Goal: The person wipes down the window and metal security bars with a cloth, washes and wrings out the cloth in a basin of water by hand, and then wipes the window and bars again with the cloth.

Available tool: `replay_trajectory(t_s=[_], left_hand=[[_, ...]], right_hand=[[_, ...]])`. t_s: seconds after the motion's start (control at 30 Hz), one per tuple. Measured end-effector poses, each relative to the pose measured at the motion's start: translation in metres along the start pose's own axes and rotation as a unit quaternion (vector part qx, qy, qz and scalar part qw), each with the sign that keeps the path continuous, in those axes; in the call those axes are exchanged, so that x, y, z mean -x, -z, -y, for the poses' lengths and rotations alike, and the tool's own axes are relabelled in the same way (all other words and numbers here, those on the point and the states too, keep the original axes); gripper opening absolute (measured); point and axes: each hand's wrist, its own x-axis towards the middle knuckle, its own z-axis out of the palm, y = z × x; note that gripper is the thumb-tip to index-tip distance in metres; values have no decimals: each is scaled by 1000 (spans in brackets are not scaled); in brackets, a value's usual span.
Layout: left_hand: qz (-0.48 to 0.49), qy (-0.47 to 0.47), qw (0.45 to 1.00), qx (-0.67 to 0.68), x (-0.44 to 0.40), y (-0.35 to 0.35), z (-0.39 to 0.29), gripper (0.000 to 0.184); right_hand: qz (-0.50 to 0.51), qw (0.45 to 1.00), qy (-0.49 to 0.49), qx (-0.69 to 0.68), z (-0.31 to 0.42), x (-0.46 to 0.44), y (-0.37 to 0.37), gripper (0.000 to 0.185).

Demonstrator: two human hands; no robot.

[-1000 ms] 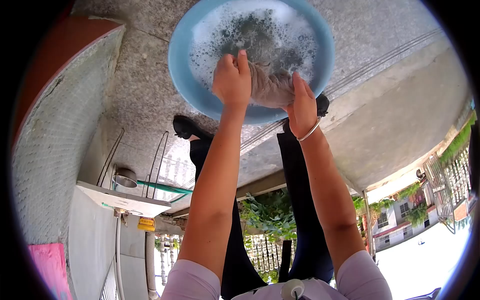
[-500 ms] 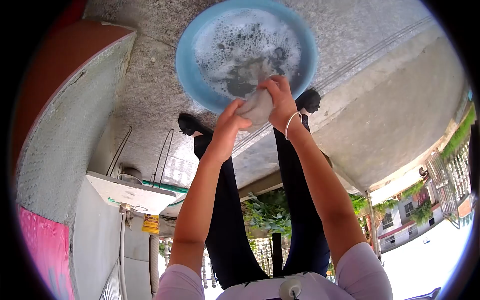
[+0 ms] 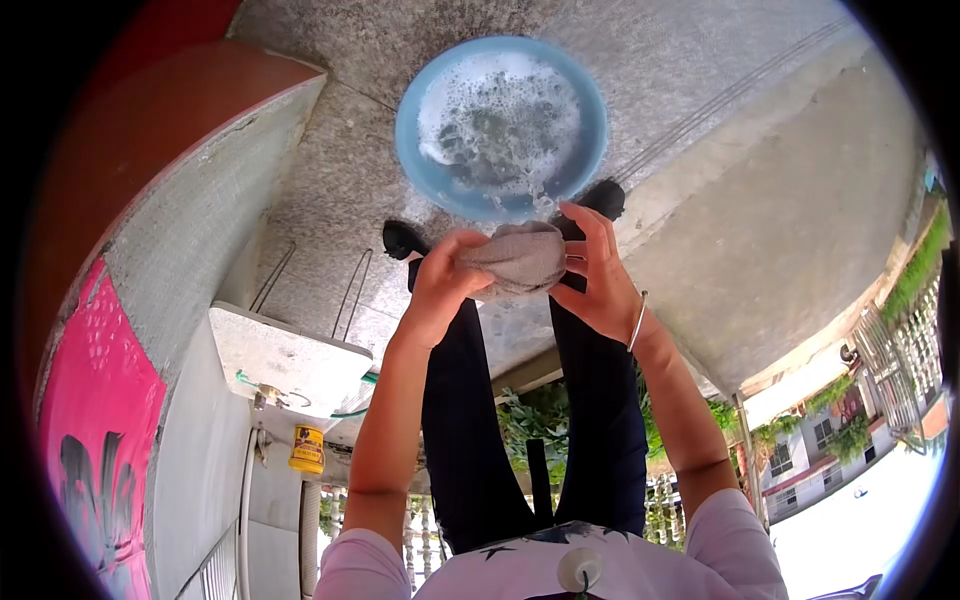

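Note:
A wet, bunched grey cloth (image 3: 515,258) hangs in front of me, above my legs and just on the near side of the blue basin (image 3: 405,150). My left hand (image 3: 440,280) is closed around the cloth's left end, thumb in front. At the cloth's right end, my right hand (image 3: 600,275) has its fingers spread, the fingertips and thumb close to or touching the edge. A bracelet (image 3: 638,320) circles the right wrist. Foamy water (image 3: 500,125) fills the basin, and a splash shows near its near rim.
My black shoes (image 3: 403,239) stand by the basin on the concrete floor (image 3: 335,165). To the left are a white sink (image 3: 285,350) with a tap, a yellow container (image 3: 307,449) and a pink panel (image 3: 100,400). A low concrete ledge (image 3: 770,230) runs along the right.
Both hands and the cloth have come away from over the basin's near side, towards me. My right hand's fingers have loosened and spread. The basin appears smaller and farther off.

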Motion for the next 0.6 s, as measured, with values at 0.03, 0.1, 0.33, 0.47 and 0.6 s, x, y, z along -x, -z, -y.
replay_trajectory(t_s=[0.03,0.1,0.33,0.47,0.6], left_hand=[[1,-4,1000,0,7,-6,-6,42],[78,-101,991,-28,25,-21,-16,38],[255,-140,945,152,77,-23,-49,38],[181,-29,946,268,91,-42,-49,43],[314,133,806,483,112,-69,-57,61]], right_hand=[[0,1000,4,2,12,-1,0,80],[52,967,110,224,35,-2,-5,87],[24,920,288,266,88,11,-7,37],[0,857,397,329,119,27,-14,37],[6,757,539,370,153,25,-22,34]])
